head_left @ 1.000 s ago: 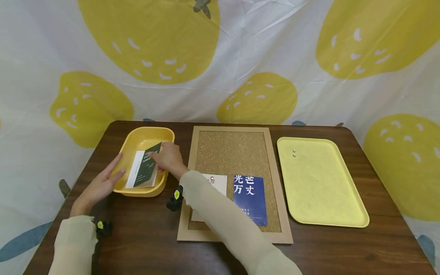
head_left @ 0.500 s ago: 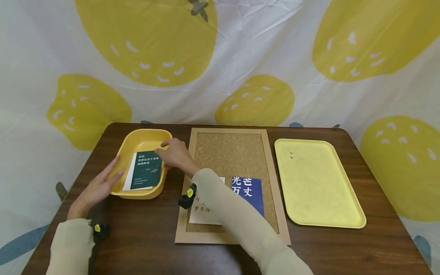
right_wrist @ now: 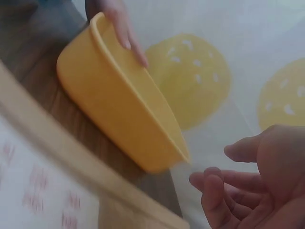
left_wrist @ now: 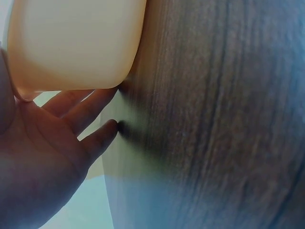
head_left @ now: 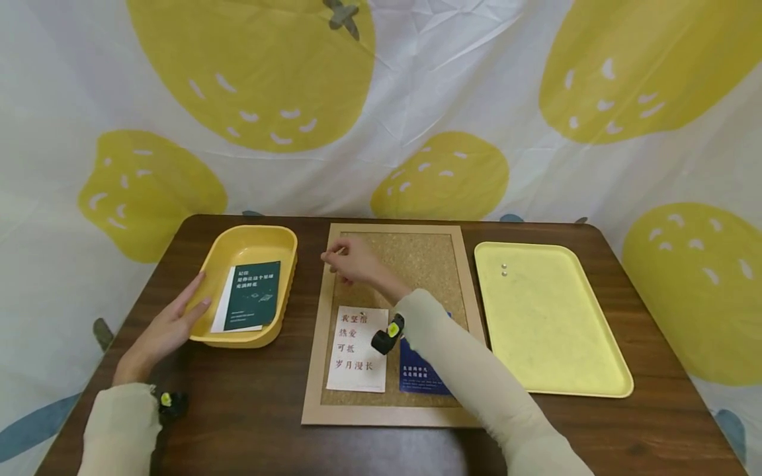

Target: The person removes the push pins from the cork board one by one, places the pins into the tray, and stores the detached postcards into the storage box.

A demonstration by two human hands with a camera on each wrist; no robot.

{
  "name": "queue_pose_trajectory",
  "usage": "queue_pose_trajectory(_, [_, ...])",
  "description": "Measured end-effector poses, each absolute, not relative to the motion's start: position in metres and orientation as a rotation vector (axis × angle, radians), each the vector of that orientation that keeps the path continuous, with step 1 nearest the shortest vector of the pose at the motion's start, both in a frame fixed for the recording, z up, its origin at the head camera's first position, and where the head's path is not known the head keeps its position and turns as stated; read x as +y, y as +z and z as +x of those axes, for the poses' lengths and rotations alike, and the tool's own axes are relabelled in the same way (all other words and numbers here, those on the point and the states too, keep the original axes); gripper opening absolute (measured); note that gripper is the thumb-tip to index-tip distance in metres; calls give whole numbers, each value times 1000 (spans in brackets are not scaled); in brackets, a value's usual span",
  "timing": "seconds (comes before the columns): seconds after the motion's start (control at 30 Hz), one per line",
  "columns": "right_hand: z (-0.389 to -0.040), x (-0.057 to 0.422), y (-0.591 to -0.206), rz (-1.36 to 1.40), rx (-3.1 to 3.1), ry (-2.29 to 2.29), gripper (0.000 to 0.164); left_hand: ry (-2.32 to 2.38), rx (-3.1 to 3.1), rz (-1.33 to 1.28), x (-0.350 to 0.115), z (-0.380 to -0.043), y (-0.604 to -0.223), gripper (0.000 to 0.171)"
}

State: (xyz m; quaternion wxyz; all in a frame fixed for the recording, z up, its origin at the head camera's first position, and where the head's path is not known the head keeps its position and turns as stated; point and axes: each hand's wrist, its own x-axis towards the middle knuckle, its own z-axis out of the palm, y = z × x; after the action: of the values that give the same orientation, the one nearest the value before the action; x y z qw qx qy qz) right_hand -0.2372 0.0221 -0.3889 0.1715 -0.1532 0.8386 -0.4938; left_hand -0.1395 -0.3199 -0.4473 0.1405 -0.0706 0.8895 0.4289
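Note:
My left hand (head_left: 165,334) holds the near left side of a yellow plastic basin (head_left: 250,340), thumb over the rim and fingers along the outside. Inside the basin lies a dark green printed card (head_left: 254,305) on top of a white one (head_left: 221,307). My right hand (head_left: 356,260) hovers over the upper left of a framed corkboard (head_left: 411,268), its fingers loosely curled; in the right wrist view nothing shows between thumb and fingers. A white card (head_left: 355,370) with red lettering and a blue card (head_left: 424,377), partly behind my right sleeve, lie on the board's lower half.
On the right of the dark wooden table (head_left: 238,410) lies a pale yellow tray (head_left: 553,317), with two small silvery studs (head_left: 504,270) near its upper left. A lemon-patterned cloth (head_left: 452,86) hangs behind the table.
My right hand has let go of the green card, which now lies flat in the basin, and has moved right over the corkboard. My left hand stays at the basin.

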Motion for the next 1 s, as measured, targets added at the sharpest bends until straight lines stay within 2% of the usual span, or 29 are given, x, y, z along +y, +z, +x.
queue_pose_trajectory(0.27, [-228, 81, -383, -456, 2399, -1334, 24, 1218, 2577, -202, -324, -133, -448, 76])
queue_pose_trajectory(0.47, [-217, 120, -380, -454, 2421, -1281, 29, 1216, 2571, -217, -325, -129, -447, 77])
queue_pose_trajectory(0.7, [-208, 159, -390, -439, 2441, -1281, 31, 1212, 2584, -207, -325, -129, -448, 77])
queue_pose_trajectory(1.0, [-197, 191, -412, -366, 2419, -1328, 25, 1198, 2602, -201, -325, -128, -448, 77])
